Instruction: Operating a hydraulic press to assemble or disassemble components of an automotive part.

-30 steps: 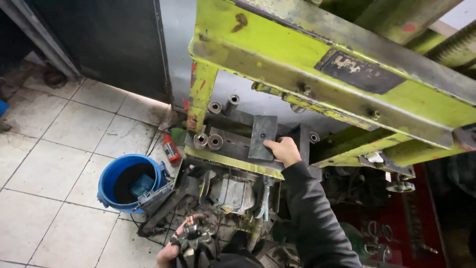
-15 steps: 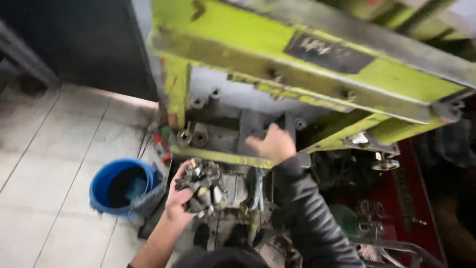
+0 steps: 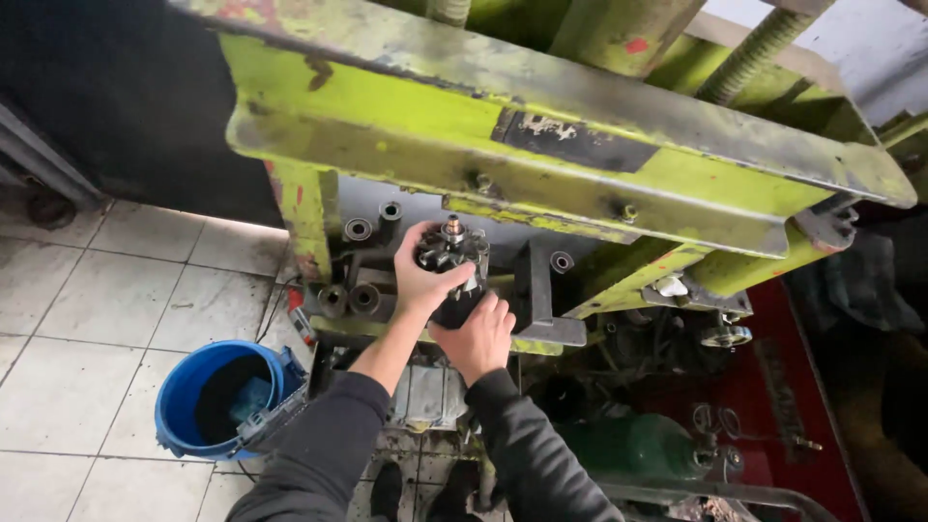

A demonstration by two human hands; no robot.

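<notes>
A large yellow-green press frame (image 3: 541,126), chipped and grimy, is seen across the top of the view, its upper part and right end cut off by the edge. Below it a tiled floor (image 3: 106,319) is spread to the left, and a blue bucket (image 3: 208,401) is set on it, its contents too dark to make out. A green cylinder (image 3: 633,447) is partly hidden in the clutter at lower right. On the press bed several short metal sleeves (image 3: 350,300) are stood near the left post. A dark, round machine part (image 3: 449,266) with a short shaft on top is held upright over the bed, in front of the back plate. It is gripped from the left by the left hand (image 3: 420,275), fingers curled around its upper body, and supported from below by the right hand (image 3: 478,333), whose fingers are closed against its lower side. The part's underside is hidden by the hands.
</notes>
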